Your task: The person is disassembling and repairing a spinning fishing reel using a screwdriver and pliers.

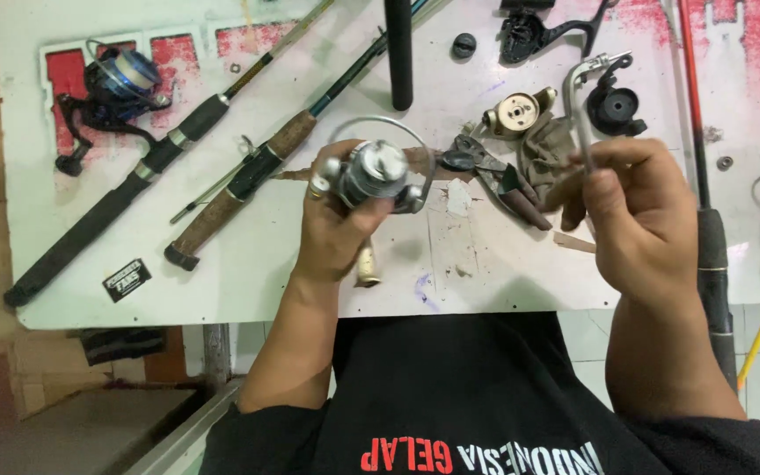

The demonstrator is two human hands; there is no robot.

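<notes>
My left hand [332, 224] grips the silver reel [373, 173] from below, fingers closed round its body, lifting it off the white table [248, 264] with the spool face up so I can see into it. My right hand [635, 215] pinches the reel's bent metal handle [580, 105], held apart to the right. No containers; pliers [494, 171], loose parts and rods [125, 185] lie bare on the table.
</notes>
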